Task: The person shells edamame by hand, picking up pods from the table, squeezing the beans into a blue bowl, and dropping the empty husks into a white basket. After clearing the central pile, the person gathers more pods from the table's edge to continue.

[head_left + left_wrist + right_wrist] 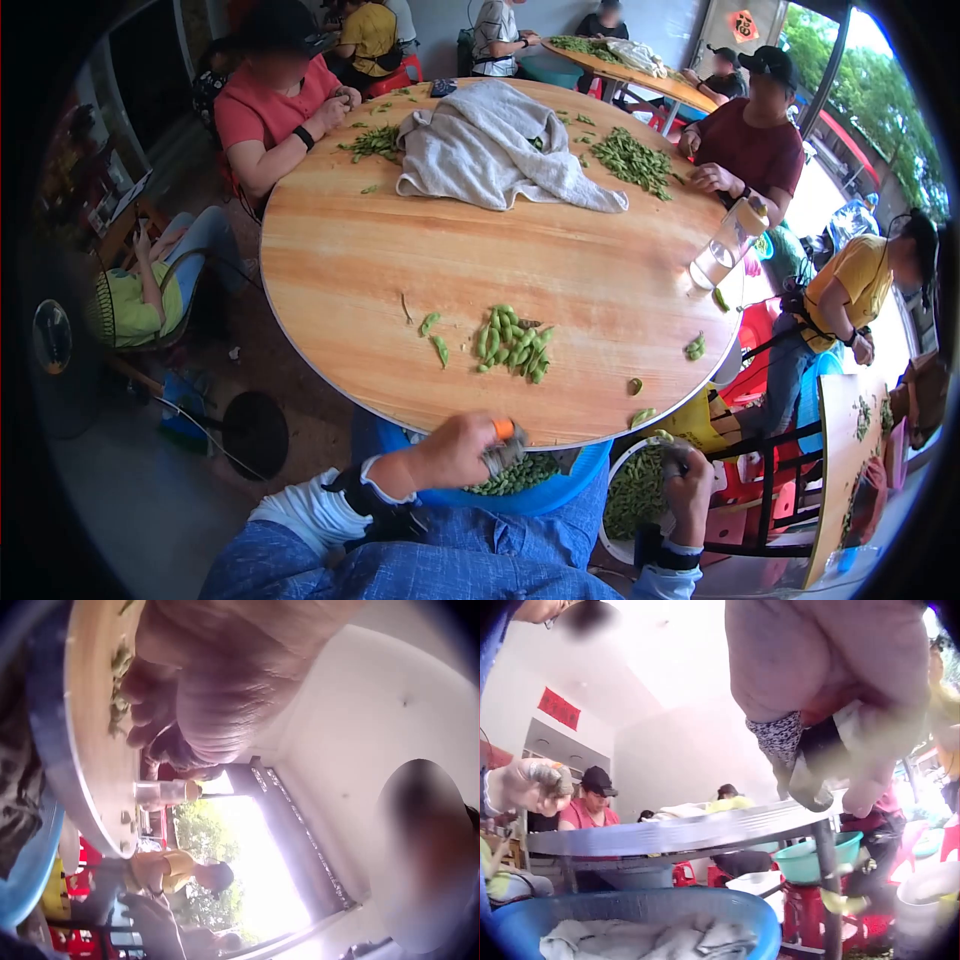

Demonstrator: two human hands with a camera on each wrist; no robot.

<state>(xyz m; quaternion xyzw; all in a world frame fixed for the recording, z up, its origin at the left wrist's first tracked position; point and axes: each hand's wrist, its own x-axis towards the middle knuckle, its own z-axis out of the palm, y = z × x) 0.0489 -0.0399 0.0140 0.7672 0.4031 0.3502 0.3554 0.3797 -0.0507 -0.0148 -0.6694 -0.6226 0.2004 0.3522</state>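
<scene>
In the head view my left hand [462, 455] is at the table's near edge, above a blue basin [590, 470] of green beans. Its fingers are curled, with orange and grey wraps on them; no item shows in it, though its palm is hidden. My right hand [688, 490] hangs over a white bucket [612, 548] filled with green pods. Patterned and dark wraps cover its thumb and finger. Below its loosely bent fingers, a blurred yellow-green pod [844, 901] is in mid-air in the right wrist view. A pile of soybean pods [515, 343] lies on the table before me.
The round wooden table [480, 255] carries a grey cloth [490, 150], a pod heap [632, 163] and a clear bottle [722, 245] near its right edge. Two people sit across it. A fan base [255, 435] stands at left; red stools and a side table [850, 480] at right.
</scene>
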